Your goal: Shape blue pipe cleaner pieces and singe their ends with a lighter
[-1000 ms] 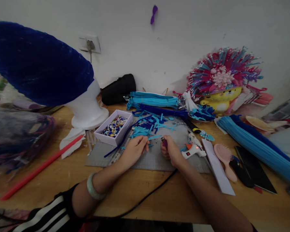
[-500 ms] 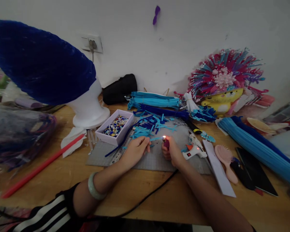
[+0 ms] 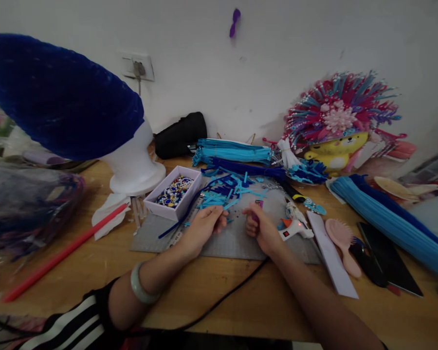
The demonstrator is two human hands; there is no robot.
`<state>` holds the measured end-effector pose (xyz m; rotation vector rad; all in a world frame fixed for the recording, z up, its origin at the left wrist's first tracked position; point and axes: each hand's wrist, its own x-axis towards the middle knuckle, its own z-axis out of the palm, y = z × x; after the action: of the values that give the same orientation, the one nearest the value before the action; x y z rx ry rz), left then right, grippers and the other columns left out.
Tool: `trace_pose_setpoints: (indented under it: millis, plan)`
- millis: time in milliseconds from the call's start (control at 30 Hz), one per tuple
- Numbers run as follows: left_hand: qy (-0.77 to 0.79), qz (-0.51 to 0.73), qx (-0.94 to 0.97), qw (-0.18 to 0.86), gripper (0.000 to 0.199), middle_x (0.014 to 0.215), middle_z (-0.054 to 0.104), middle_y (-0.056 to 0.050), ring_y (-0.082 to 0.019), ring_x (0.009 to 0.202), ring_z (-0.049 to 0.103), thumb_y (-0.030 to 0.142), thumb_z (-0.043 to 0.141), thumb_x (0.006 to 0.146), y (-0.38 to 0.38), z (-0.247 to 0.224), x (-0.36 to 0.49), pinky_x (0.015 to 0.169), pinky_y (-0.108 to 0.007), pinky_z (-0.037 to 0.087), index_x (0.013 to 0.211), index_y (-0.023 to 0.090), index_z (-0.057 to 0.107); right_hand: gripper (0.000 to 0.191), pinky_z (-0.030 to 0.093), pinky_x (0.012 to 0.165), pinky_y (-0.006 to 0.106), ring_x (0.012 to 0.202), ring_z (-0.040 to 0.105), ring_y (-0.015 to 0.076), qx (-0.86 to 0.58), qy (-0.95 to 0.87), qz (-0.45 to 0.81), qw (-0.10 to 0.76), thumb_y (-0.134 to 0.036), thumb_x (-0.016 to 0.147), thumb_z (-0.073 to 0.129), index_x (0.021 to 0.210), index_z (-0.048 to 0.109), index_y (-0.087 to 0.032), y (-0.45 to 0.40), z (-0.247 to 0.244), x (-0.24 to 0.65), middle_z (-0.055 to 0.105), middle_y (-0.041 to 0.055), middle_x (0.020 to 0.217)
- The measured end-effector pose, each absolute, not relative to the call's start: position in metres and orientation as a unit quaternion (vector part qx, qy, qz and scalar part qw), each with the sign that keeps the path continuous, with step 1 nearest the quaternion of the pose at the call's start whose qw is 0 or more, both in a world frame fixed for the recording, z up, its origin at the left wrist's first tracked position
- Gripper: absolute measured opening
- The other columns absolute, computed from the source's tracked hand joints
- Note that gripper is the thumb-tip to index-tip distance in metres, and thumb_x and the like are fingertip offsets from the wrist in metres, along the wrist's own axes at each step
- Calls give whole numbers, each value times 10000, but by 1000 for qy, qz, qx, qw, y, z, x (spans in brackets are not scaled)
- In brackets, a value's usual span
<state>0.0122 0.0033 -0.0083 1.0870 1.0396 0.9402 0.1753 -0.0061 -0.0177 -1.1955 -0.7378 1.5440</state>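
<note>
My right hand is closed around a purple lighter; its metal top points up and no flame shows. Facing it across a small gap, my left hand has its fingers pinched together. Whatever they hold is hidden or blends into the pile behind. Just beyond the hands lie cut light blue and dark blue pipe cleaner pieces on a grey cutting mat. A metal ruler lies partly under my left hand. Right of my right hand rests a white glue gun with a red light on.
A white box of beads stands left of the pile. Pipe cleaner bundles lie behind. On the left is a white head stand with a dark blue headpiece. A pink hairbrush lies right; a black cable crosses the front.
The lighter's flame has gone out. The light blue pipe cleaner piece that reached from my left fingers to the flame no longer shows between the hands.
</note>
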Motion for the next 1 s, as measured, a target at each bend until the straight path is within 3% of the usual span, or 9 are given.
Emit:
trace_pose_setpoints:
  millis: [100,200,367,500,600,700,867,1000]
  plan:
    - [439,393,408,697,256,575,509,44,-89,472,410,419,583,833,1,-6,11,473,-226,292,750,178,601,455,163,434,234,412,256,63,-504,-351,623,484,-548,545,810,738,658,-165,-9,-22,169,324,-113,433]
    - [432,362,383,732,236,567,499,43,-82,475,408,389,624,814,0,-5,12,488,-225,305,713,177,598,454,181,462,245,445,305,69,-511,-376,610,474,-527,541,821,770,693,-156,-13,-24,165,411,-84,477]
    - [404,303,403,763,274,526,502,38,-74,454,382,418,660,780,-3,-8,14,463,-227,285,668,173,607,421,188,469,250,457,311,69,-510,-396,606,464,-535,536,818,680,655,-174,-14,-23,164,450,-68,499]
    - [398,284,455,744,300,549,577,12,-95,480,460,450,632,804,-3,-15,15,501,-234,362,689,172,621,398,206,467,245,478,330,76,-512,-406,590,475,-524,564,804,631,605,-187,-14,-22,165,451,-61,503]
    - [429,292,555,650,323,555,585,15,-124,508,498,449,550,856,1,-17,14,551,-261,414,663,193,587,408,192,446,241,445,297,74,-522,-390,584,484,-533,574,795,643,567,-201,-13,-21,167,392,-82,461]
    - [449,331,667,494,309,598,573,19,-154,600,532,405,497,883,5,-13,7,636,-282,440,647,212,544,408,146,422,242,409,243,68,-536,-388,586,468,-545,584,778,651,560,-207,-10,-22,170,341,-95,435]
    - [439,404,751,282,91,884,680,-43,-224,892,601,297,617,835,9,-7,-4,853,-358,462,836,209,637,350,175,445,252,452,274,87,-580,-428,525,451,-516,584,736,630,589,-203,-8,-23,172,329,-77,457]
    - [436,368,794,209,145,1023,688,-71,-274,1026,582,264,714,778,10,-8,-5,947,-430,434,919,233,706,278,239,507,258,542,331,110,-582,-497,479,431,-448,604,689,553,566,-204,-10,-20,172,365,-49,503]
